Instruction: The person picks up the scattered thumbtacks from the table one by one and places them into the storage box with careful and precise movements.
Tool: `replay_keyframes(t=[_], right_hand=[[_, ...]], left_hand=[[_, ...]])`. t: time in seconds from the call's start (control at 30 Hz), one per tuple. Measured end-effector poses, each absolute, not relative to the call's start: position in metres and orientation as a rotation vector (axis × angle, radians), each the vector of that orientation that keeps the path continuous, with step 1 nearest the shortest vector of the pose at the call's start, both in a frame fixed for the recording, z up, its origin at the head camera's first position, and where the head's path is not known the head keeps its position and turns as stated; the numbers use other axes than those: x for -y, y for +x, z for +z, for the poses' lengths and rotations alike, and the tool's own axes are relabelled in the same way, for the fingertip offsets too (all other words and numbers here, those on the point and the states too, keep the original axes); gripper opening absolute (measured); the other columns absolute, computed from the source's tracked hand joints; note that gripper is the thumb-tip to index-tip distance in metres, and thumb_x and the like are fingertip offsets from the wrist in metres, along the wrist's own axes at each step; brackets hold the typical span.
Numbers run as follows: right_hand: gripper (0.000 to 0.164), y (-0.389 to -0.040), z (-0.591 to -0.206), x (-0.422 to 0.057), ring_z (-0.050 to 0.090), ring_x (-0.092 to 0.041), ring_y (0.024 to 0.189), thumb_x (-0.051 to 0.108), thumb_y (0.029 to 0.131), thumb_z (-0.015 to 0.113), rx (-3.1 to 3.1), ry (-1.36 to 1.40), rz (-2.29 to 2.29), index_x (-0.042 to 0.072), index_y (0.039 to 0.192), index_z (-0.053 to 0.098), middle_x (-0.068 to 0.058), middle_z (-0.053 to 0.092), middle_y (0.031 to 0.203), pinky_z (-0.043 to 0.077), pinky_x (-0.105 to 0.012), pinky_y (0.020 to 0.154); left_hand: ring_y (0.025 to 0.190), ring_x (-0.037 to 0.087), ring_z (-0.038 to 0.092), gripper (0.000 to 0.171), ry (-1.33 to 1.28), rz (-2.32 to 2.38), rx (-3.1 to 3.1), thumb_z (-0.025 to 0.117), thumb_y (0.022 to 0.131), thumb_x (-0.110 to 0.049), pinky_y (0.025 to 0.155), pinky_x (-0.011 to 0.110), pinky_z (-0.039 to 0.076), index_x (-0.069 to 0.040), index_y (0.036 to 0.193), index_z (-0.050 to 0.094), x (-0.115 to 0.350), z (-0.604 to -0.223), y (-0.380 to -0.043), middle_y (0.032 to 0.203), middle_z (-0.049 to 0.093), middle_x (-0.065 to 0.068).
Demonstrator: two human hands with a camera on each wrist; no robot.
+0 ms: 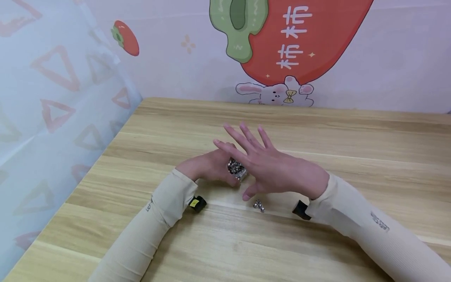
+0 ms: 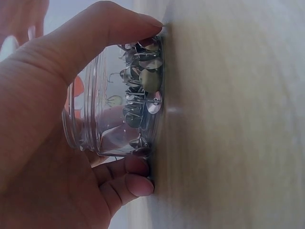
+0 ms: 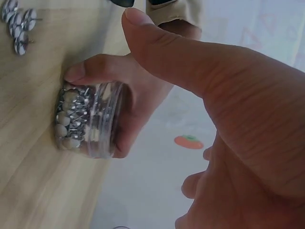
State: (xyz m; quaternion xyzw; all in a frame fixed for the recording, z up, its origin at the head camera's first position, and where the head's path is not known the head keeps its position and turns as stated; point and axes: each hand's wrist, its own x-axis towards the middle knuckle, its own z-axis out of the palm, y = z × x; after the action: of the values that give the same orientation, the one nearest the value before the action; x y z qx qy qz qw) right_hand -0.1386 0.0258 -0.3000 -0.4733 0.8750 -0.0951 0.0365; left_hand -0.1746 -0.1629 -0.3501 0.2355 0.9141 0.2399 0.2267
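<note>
My left hand (image 1: 210,165) holds a clear plastic jar (image 2: 110,125) round its side, with the thumb on one side and fingers on the other. The jar stands on the wooden table (image 1: 225,243), and metal thumbtacks (image 3: 71,117) fill its lower part. My right hand (image 1: 276,169) hovers beside and above the jar in the head view, fingers spread and nothing in them. It partly hides the jar there. A small cluster of loose thumbtacks (image 1: 259,205) lies on the table below the right thumb; the right wrist view shows these tacks (image 3: 18,26) too.
Black wrist devices (image 1: 198,203) sit under both sleeves, close to the tabletop. A printed cloth (image 1: 169,74) with a persimmon and a rabbit hangs behind the table. Another patterned cloth (image 1: 56,129) hangs along the left edge.
</note>
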Motion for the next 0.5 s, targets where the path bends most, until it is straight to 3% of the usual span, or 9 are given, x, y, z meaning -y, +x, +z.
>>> replay_keyframes(t=[0.27,0.5], right_hand=[[0.121,-0.100,-0.298,-0.056,-0.006,-0.040,0.144,0.048,0.066,0.084,-2.713,-1.555,-0.222,0.023,0.156,0.007,-0.013,-0.003,0.163,0.010,-0.075,0.109],[0.116,-0.085,-0.300,-0.073,-0.005,-0.039,0.145,0.044,0.070,0.083,-2.686,-1.567,-0.211,0.024,0.156,0.008,-0.011,-0.005,0.163,0.008,-0.072,0.110]], left_hand=[[0.109,0.018,0.048,0.085,0.614,0.599,-2.538,0.079,0.067,-0.030,0.098,0.037,0.046,-0.006,0.135,0.033,0.160,-0.348,-0.173,0.130,0.041,0.004],[0.099,0.018,0.053,0.067,0.640,0.651,-2.548,0.081,0.066,-0.027,0.091,0.035,0.049,-0.009,0.117,0.040,0.163,-0.349,-0.173,0.116,0.044,0.004]])
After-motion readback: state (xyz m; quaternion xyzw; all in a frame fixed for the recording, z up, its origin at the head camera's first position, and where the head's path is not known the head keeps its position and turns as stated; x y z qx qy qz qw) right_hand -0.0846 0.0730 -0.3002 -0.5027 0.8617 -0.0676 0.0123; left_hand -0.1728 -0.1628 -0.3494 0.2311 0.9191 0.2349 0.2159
